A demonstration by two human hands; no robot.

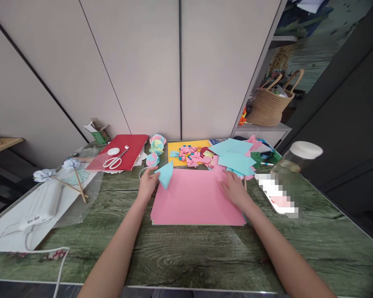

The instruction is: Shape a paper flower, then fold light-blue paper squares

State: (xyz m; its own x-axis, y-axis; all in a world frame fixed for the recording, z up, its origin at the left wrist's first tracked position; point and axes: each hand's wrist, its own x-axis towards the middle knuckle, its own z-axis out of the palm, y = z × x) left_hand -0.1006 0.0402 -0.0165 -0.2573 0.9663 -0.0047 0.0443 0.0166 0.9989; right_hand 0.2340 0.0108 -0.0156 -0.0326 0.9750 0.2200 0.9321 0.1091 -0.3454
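Observation:
A stack of pink paper sheets (195, 198) lies in the middle of the green table (180, 252). My left hand (148, 183) holds a folded light-blue paper piece (165, 174) at the stack's upper left corner. My right hand (234, 188) rests flat on the pink stack near its upper right corner, fingers spread. Just beyond that hand lie loose light-blue sheets (236, 159).
White scissors (114, 160) lie on a red sheet (119, 155) at back left. Paper flowers (157, 145), a yellow sheet with small folded pieces (189, 154), a clear jar with white lid (294, 165), a white power strip (42, 205) and paper pinwheels on sticks (73, 174) surround the work area.

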